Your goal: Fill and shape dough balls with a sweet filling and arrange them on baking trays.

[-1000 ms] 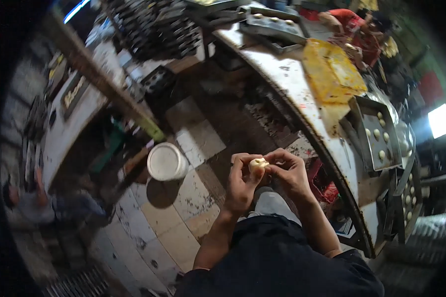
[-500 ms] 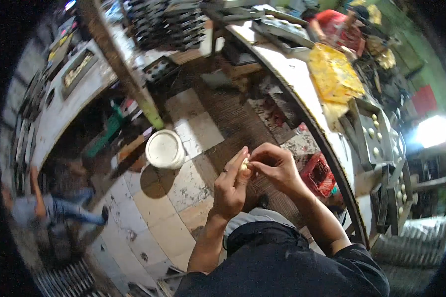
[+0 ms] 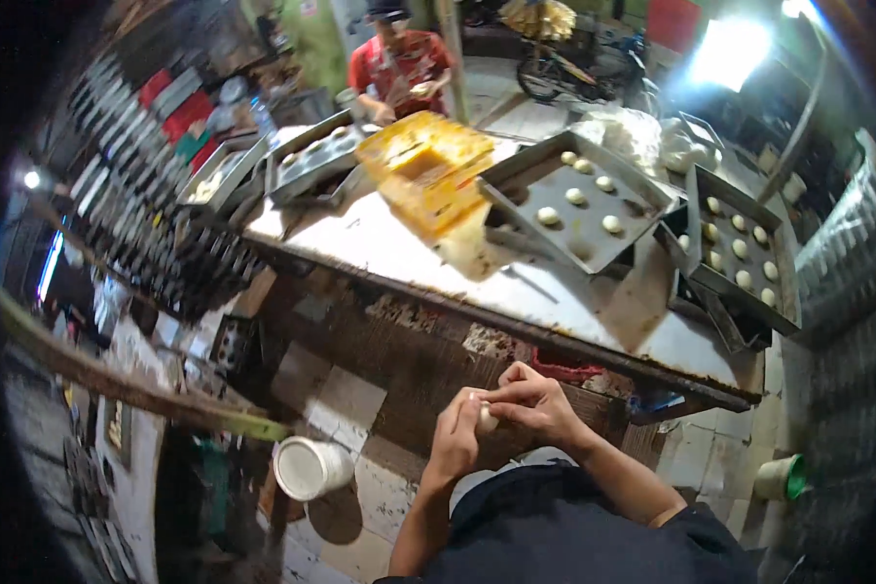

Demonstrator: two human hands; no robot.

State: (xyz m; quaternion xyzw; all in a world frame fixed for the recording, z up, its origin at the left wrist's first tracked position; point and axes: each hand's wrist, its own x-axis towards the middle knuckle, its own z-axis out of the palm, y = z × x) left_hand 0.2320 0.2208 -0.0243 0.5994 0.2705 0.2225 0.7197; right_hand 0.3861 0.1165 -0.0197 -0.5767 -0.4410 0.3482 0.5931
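Note:
A small pale ball of dough is held between my two hands in front of my body. My left hand closes round its left side, thumb against it. From the right, the bent fingers of my right hand pinch at the same ball, partly covering it. Beyond my hands stands a long table with a pale, worn top. On its right part, a metal tray carries several similar dough balls, spaced apart. Another tray with several more sits at the table's right end.
A yellow, smeared plastic sheet or container lies mid-table. Across the table a person in red handles a pale piece. More metal trays stand to the left. A white lidded bucket is on the tiled floor, and a green-rimmed pail stands at right.
My view has turned to the right and up, so the table and trays now lie straight ahead. Both hands stay on the dough, which shows as a rounder ball now.

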